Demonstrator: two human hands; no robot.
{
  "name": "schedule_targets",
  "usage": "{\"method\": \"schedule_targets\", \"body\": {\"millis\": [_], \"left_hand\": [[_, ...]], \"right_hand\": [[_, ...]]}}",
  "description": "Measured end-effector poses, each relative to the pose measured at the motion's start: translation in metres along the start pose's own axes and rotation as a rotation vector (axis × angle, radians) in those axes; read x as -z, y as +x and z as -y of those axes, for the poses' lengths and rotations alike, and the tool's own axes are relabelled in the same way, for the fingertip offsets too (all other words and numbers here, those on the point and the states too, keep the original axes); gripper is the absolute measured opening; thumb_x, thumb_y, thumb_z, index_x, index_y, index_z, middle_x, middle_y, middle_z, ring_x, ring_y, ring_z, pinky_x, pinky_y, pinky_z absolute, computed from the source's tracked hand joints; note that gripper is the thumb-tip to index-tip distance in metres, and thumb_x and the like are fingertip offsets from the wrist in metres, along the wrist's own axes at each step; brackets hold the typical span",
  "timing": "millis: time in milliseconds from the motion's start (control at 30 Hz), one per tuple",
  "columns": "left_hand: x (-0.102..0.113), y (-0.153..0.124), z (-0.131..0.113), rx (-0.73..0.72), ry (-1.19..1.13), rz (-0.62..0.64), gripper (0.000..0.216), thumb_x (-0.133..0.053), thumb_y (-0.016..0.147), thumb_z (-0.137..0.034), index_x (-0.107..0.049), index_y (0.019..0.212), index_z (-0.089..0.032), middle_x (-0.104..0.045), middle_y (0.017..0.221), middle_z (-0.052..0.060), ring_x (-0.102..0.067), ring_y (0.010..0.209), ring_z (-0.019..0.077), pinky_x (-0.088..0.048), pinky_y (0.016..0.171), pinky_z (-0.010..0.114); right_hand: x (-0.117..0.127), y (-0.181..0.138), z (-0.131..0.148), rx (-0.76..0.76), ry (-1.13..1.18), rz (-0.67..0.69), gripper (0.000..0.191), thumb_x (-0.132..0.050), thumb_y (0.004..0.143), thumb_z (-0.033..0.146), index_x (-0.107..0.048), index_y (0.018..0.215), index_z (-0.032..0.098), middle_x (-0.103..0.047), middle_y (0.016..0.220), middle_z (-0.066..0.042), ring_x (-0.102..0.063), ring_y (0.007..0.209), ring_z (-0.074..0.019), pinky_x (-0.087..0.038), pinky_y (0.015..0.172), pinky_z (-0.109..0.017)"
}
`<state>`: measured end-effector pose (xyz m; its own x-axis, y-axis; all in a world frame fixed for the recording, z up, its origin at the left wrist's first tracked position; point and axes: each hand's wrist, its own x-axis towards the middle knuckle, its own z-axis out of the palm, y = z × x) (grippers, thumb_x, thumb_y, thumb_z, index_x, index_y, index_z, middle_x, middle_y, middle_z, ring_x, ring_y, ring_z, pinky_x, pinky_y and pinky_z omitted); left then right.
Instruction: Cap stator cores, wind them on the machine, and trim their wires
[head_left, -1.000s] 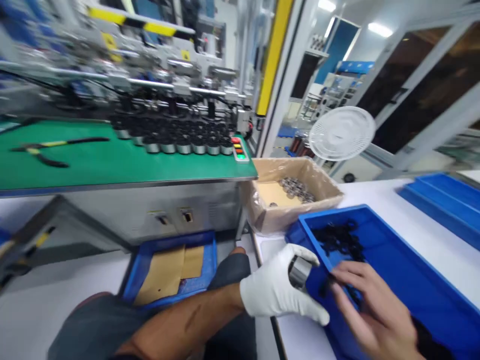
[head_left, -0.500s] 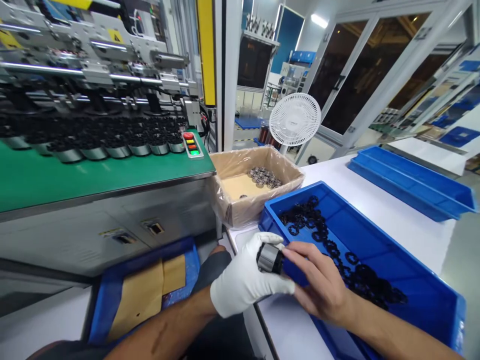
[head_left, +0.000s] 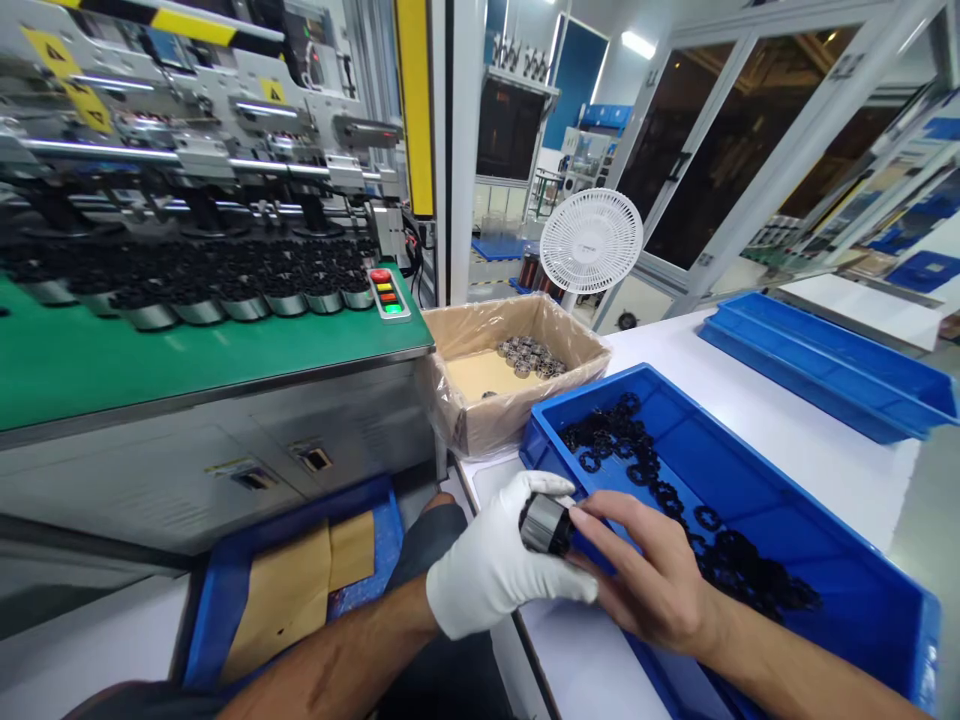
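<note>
The left hand (head_left: 499, 560), in a white glove, is curling snugly around a grey metal cylinder (head_left: 544, 522) beside the smooth blue plastic bin (head_left: 712, 450). The bare right hand (head_left: 660, 580) is pressing its fingertips to the cylinder's black end (head_left: 561, 541), while toothed black rings (head_left: 750, 570) are lying heaped inside the bin.

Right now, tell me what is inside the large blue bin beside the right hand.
Black rings lie in loose heaps inside the bin. The right hand and forearm hide part of its near side; whatever lies beneath the top rings is covered too.
</note>
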<state>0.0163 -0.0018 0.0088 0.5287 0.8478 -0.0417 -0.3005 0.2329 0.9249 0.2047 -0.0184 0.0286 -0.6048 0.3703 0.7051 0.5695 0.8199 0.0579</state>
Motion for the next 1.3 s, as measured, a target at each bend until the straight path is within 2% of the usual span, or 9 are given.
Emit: {"method": "schedule_targets", "body": {"millis": [267, 500, 833, 933, 1067, 1133, 1200, 1233, 1300], "left_hand": [[0.001, -0.002, -0.001, 0.025, 0.06, 0.015, 0.072, -0.092, 0.051, -0.024, -0.05, 0.109, -0.019, -0.064, 0.098, 0.003, -0.061, 0.086, 0.0165, -0.051, 0.08, 0.032], [0.005, -0.003, 0.002, 0.0, 0.136, 0.048, 0.07, -0.087, 0.06, -0.029, -0.047, 0.117, -0.018, -0.065, 0.109, 0.008, -0.063, 0.096, 0.0211, -0.051, 0.089, 0.037], [0.003, 0.0, 0.008, 0.022, 0.18, 0.067, 0.067, -0.081, 0.067, -0.028, -0.046, 0.122, -0.015, -0.062, 0.117, 0.012, -0.062, 0.107, 0.0255, -0.049, 0.098, 0.041], [0.005, -0.003, 0.015, -0.022, 0.212, 0.069, 0.069, -0.077, 0.072, -0.035, -0.043, 0.13, -0.017, -0.062, 0.124, 0.012, -0.061, 0.113, 0.0274, -0.048, 0.101, 0.043], [0.02, -0.002, 0.015, -0.135, 0.391, 0.048, 0.049, -0.048, 0.094, -0.04, -0.043, 0.139, -0.023, -0.06, 0.13, 0.009, -0.058, 0.119, 0.0247, -0.043, 0.108, 0.043], [0.028, 0.006, 0.014, -0.209, 0.548, -0.09, 0.05, -0.055, 0.09, -0.037, -0.047, 0.137, -0.023, -0.057, 0.135, 0.008, -0.052, 0.126, 0.0256, -0.035, 0.114, 0.044], [0.032, 0.021, 0.022, -0.273, 0.777, -0.205, 0.051, -0.066, 0.081, -0.033, -0.054, 0.129, -0.019, -0.058, 0.131, 0.011, -0.051, 0.124, 0.0276, -0.036, 0.112, 0.044], [0.032, 0.028, 0.031, -0.287, 0.894, -0.212, 0.046, -0.068, 0.077, -0.03, -0.059, 0.12, -0.016, -0.061, 0.123, 0.012, -0.055, 0.117, 0.0278, -0.041, 0.106, 0.044], [0.032, 0.041, 0.053, -0.261, 1.034, -0.088, 0.028, -0.068, 0.072, -0.023, -0.067, 0.1, -0.016, -0.067, 0.1, 0.01, -0.062, 0.097, 0.0257, -0.049, 0.09, 0.04]], "right_hand": [[0.0, -0.003, -0.001, 0.052, 0.005, 0.01, 0.032, -0.061, 0.087, 0.014, -0.058, 0.117, 0.001, -0.065, 0.091, -0.019, -0.063, 0.09, -0.0262, -0.058, 0.067, -0.036], [0.0, -0.003, 0.0, 0.067, -0.006, 0.038, 0.028, -0.048, 0.095, 0.018, -0.058, 0.115, 0.002, -0.065, 0.091, -0.019, -0.062, 0.091, -0.0253, -0.057, 0.066, -0.034], [-0.004, -0.005, -0.001, 0.035, -0.011, 0.088, 0.029, -0.045, 0.097, 0.021, -0.059, 0.114, 0.002, -0.064, 0.096, -0.019, -0.062, 0.09, -0.025, -0.055, 0.067, -0.033], [-0.007, -0.007, -0.001, 0.029, -0.021, 0.094, 0.029, -0.046, 0.098, 0.022, -0.059, 0.114, 0.002, -0.065, 0.096, -0.019, -0.063, 0.09, -0.0243, -0.055, 0.067, -0.032], [-0.006, -0.007, -0.008, 0.006, -0.035, 0.135, 0.037, -0.061, 0.093, 0.032, -0.059, 0.117, 0.005, -0.067, 0.098, -0.018, -0.065, 0.089, -0.0237, -0.057, 0.07, -0.033], [-0.002, -0.007, -0.016, -0.025, -0.068, 0.115, 0.044, -0.065, 0.09, 0.037, -0.058, 0.121, 0.006, -0.066, 0.102, -0.019, -0.065, 0.093, -0.025, -0.058, 0.072, -0.035], [0.002, -0.007, -0.025, -0.085, -0.126, 0.057, 0.051, -0.068, 0.088, 0.035, -0.055, 0.127, 0.005, -0.065, 0.106, -0.021, -0.065, 0.096, -0.0259, -0.058, 0.075, -0.036], [0.003, -0.007, -0.029, -0.113, -0.153, 0.026, 0.053, -0.069, 0.087, 0.032, -0.053, 0.13, 0.005, -0.064, 0.107, -0.021, -0.065, 0.096, -0.0258, -0.059, 0.075, -0.035], [0.003, -0.007, -0.035, -0.14, -0.187, 0.0, 0.056, -0.069, 0.088, 0.027, -0.05, 0.135, 0.005, -0.064, 0.106, -0.02, -0.065, 0.095, -0.0249, -0.059, 0.075, -0.035]]}}
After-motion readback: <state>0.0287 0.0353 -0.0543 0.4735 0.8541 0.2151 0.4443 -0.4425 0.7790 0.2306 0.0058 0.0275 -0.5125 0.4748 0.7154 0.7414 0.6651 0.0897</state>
